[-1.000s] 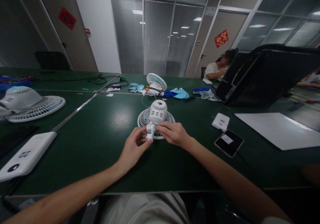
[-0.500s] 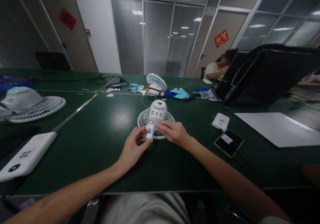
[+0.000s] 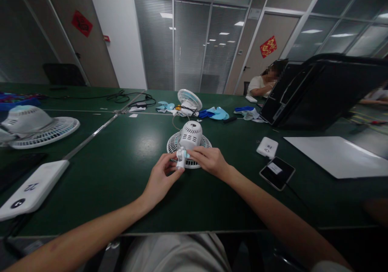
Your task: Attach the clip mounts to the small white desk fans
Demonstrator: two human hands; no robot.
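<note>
A small white fan [image 3: 190,136] lies face down on the dark green table [image 3: 127,171], its motor housing pointing up and its round grille flat on the surface. My left hand [image 3: 159,181] pinches the fan's small white neck piece [image 3: 180,158] with thumb and fingers. My right hand [image 3: 209,161] grips the same neck from the right, its fingertips on a light blue part.
A larger white fan [image 3: 33,125] lies at the far left, a white power bank [image 3: 28,189] near it. Another small fan [image 3: 189,101] and blue parts [image 3: 218,112] sit behind. A white power bank [image 3: 266,147], a phone [image 3: 277,172], a white sheet [image 3: 336,157], a black case [image 3: 318,90]; a seated person [image 3: 262,84].
</note>
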